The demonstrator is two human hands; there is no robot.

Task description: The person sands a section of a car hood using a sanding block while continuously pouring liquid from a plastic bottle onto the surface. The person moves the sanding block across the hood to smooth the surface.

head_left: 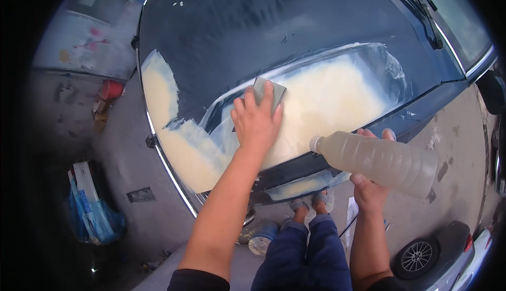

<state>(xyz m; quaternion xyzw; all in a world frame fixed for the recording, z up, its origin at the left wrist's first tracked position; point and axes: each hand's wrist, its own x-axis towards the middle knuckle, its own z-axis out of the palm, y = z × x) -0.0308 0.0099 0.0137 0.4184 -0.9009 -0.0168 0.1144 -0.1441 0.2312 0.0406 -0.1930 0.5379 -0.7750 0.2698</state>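
Note:
My left hand [255, 122] presses a grey rectangular sanding pad [278, 91] onto the dark blue-grey car hood [274, 17], its fingers spread over the pad. The pad sits at the upper edge of a broad cream-coloured filler patch [337, 93] with smeared, whitish borders. More filler covers the hood's left edge. My right hand [369, 193] grips a clear, ribbed plastic bottle [400, 164] with cloudy contents, tilted almost level above the hood's near edge, its neck pointing left. The bottle hides part of that hand.
A windscreen with wiper [464, 22] is at upper right. A paint-spotted panel [84, 38], red bucket [110, 88] and blue bag [97, 220] lie left. A blue bucket [263, 241] stands beside my legs [295, 259]. Another car [443, 249] is at lower right.

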